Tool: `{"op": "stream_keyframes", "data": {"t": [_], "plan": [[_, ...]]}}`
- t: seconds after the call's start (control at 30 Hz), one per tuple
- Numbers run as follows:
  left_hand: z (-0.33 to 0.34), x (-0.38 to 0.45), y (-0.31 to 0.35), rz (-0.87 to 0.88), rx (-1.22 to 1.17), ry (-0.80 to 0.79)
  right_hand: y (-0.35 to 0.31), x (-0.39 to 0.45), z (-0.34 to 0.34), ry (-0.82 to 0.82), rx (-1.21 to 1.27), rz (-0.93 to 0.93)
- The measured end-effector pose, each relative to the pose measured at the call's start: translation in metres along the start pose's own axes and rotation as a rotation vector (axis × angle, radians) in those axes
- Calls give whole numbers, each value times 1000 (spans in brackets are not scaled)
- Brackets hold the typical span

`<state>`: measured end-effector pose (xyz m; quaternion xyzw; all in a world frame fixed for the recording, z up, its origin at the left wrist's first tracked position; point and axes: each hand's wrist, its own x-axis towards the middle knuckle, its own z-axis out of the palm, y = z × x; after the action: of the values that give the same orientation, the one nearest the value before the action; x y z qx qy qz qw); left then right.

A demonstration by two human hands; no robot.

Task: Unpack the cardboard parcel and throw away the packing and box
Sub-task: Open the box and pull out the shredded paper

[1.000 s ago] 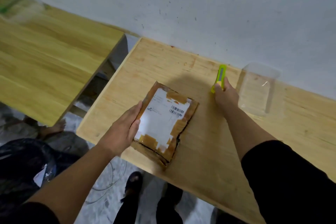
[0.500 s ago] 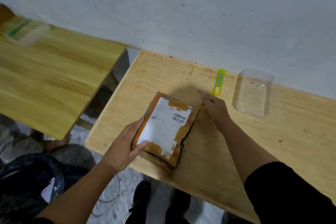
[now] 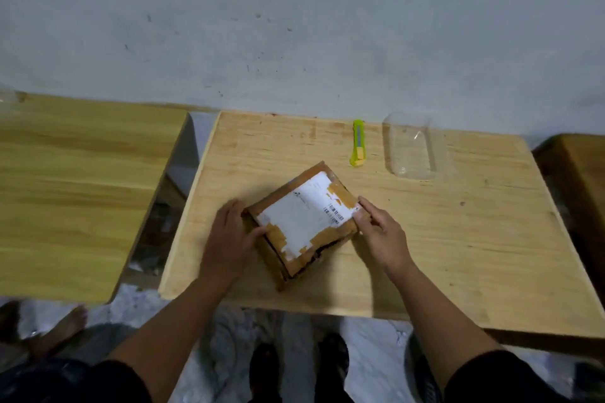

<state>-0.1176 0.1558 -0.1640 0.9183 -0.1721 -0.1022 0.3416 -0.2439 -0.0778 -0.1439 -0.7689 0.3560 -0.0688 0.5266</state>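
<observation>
Cardboard parcel (image 3: pixel 304 222) work sits on the middle bench (image 3: pixel 458 239), the biggest thing before you, a pale wooden top with its far edge against the grey wall (image 3: pixel 294 26). Off its left edge stands a second wooden bench (image 3: pixel 75 193), apart from it by a gap. You have the parcel toward the near edge of the middle bench, left of centre, turned at an angle so one corner points at you; brown tape and a white label (image 3: pixel 304 213) cover its top face, and a dark split shows along its near side. Your left hand (image 3: pixel 229 239) presses against the parcel's left side, fingers spread and thumb lying on the taped top. Your right hand (image 3: pixel 379 232) meets the right corner, fingertips curled on the label's edge, closed lightly on the box rather than wrapped around it. Near the far edge lies a clear plastic tray (image 3: pixel 411 145), and just left of it a green utility knife (image 3: pixel 358 144), both well apart from your hands.
</observation>
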Motion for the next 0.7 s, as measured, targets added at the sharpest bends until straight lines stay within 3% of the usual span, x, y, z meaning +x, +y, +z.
{"op": "stream_keyframes", "data": {"t": [0.1, 0.33, 0.7], "plan": [[-1, 1, 12, 13, -83, 26, 11, -38, 8, 86, -15, 1], [-4, -37, 14, 178, -337, -161, 21, -94, 39, 269, 7, 19], [-2, -33, 8, 155, -345, -209, -9, -87, 34, 386, -55, -64]]}}
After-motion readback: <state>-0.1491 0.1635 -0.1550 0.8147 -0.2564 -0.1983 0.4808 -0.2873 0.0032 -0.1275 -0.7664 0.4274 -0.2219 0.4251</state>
